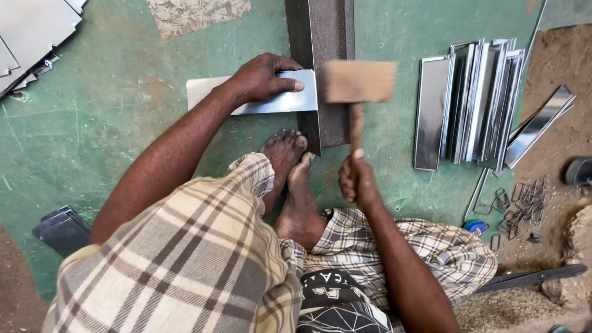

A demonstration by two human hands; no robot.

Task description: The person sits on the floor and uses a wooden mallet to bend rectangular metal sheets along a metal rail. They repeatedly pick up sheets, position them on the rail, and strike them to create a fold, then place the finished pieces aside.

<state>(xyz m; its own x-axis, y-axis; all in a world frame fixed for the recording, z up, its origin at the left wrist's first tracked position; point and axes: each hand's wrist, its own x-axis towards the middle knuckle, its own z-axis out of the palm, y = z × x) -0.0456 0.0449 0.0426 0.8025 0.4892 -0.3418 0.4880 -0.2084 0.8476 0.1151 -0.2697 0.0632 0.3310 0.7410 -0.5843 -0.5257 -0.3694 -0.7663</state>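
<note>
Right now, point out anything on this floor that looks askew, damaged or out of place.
One folded metal strip lies slanted beside the neat upright stack of strips, half on the dirt. The green floor has a bare chipped patch at the top. The mallet in the right hand is only motion-blurred.

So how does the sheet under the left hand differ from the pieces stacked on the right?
The metal sheet lies flat and alone, pinned by the left hand against the dark steel bar; the stacked pieces lie loose, overlapping, untouched. The sheet looks flat, while the stacked pieces show folded edges. The sheet runs across the view; the stack runs lengthwise. Both are shiny thin metal on the green floor. The right hand holds a wooden mallet.
</note>
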